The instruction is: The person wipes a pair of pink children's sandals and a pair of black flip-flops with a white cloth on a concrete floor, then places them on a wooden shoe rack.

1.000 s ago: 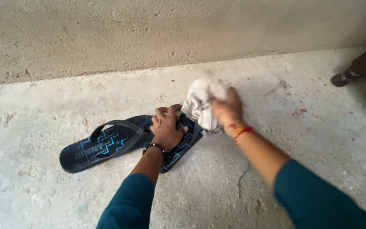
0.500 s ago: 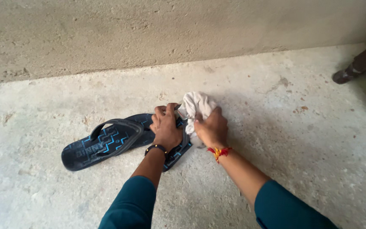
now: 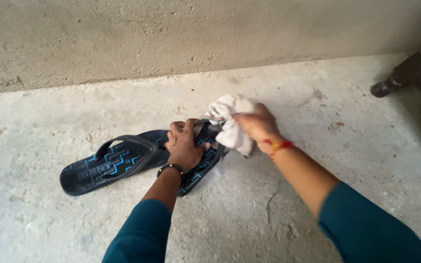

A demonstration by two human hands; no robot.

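Left hand fingers clamped on sandal, right hand fingers bunched round cloth

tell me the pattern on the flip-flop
Dark navy flip-flop with bright blue zigzag lines, seen in the head view.

Lighting: soft, even daylight, medium-bright, no hard source showing. Floor and wall reading flat grey-beige, no glare, no blown areas. Shadows: faint and diffuse, lying under the slippers and beside the cloth; top-right corner falling darker. Blur: right hand and forearm smearing w/ motion; left hand staying fairly sharp. Near sleeves slightly soft. Edges: mild wide-angle stretch. Fine compression grain in concrete texture.
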